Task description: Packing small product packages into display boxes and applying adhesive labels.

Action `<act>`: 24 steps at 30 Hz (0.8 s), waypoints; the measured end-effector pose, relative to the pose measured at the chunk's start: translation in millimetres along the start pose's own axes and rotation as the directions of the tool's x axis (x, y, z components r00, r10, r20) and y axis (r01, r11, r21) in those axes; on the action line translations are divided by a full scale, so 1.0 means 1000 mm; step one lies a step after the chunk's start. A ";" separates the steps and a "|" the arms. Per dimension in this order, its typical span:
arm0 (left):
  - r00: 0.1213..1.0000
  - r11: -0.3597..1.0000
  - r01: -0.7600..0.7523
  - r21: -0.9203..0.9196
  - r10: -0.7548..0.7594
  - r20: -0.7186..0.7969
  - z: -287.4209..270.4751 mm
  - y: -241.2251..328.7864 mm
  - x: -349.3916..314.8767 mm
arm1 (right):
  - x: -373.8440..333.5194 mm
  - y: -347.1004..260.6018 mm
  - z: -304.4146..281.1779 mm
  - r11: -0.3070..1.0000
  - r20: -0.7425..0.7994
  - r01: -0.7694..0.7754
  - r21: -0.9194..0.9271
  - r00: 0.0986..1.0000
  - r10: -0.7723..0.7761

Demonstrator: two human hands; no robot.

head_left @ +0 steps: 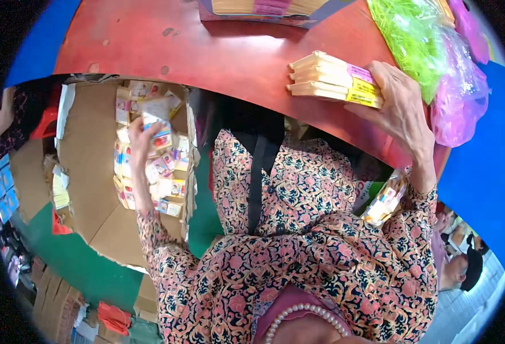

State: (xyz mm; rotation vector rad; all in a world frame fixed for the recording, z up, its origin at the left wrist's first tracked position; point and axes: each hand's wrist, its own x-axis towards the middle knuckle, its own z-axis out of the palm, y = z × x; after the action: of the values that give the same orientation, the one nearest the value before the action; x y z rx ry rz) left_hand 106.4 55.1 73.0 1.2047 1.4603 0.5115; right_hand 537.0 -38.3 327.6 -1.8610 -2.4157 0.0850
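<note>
On the red table top, my right hand (399, 103) is closed round the right end of a short stack of flat cream packs (327, 77) with pink and yellow bands. My left hand (142, 137) reaches into a large open cardboard box (89, 166), its fingers bent and a little blurred. A small pale packet (158, 108) shows at its fingertips. Beneath and around it, inside the box, lie many small printed packets (163, 166) in white, yellow, red and blue, loosely piled along one side.
A box of cream packs (264, 8) stands at the table's far edge. Green bagged strips (410, 40) and a pink plastic bag (462, 103) lie at the right. A clear bag of packets (385, 198) is below my right forearm. Another person (459, 264) is at lower right.
</note>
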 end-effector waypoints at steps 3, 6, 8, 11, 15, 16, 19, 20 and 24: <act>0.983 0.959 -0.022 -0.284 -0.031 -0.182 -0.054 0.026 -0.076 | 0.013 -0.004 0.029 0.991 -0.008 0.119 0.067 0.993 -0.118; 0.968 0.843 -0.229 -0.488 0.141 -0.209 -0.039 0.099 -0.101 | -0.004 0.002 0.007 0.997 -0.036 0.066 0.035 0.997 -0.065; 0.957 0.841 -0.273 -0.468 0.185 -0.226 -0.026 0.126 -0.137 | -0.003 0.006 0.027 0.990 0.005 0.017 0.139 1.000 -0.018; 0.969 0.772 -0.248 -0.585 0.210 -0.133 0.031 0.171 -0.137 | -0.015 0.015 0.018 0.874 0.090 -0.210 0.438 0.978 0.190; 0.980 0.643 -0.035 -0.765 0.171 0.099 0.091 0.186 -0.119 | -0.029 0.005 0.007 0.421 0.171 -0.331 0.845 0.912 0.373; 0.976 0.664 -0.013 -0.747 0.171 0.135 0.104 0.190 -0.115 | -0.033 0.007 0.007 0.311 0.257 -0.388 0.868 0.886 0.386; 0.951 0.717 0.028 -0.696 0.195 0.240 0.143 0.200 -0.108 | -0.046 0.021 0.015 0.213 0.364 -0.461 0.861 0.853 0.374; 0.945 0.730 0.055 -0.681 0.183 0.272 0.151 0.201 -0.105 | -0.049 0.022 0.017 0.187 0.379 -0.476 0.860 0.839 0.392; 0.910 0.765 0.099 -0.637 0.189 0.368 0.184 0.208 -0.086 | -0.065 0.034 0.023 0.086 0.400 -0.483 0.872 0.801 0.445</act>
State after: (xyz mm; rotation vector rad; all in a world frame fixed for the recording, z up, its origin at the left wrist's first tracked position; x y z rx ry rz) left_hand 342.7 5.5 234.4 0.7221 0.7748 0.6764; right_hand 583.5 -92.6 298.8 -1.7144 -0.9586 1.3238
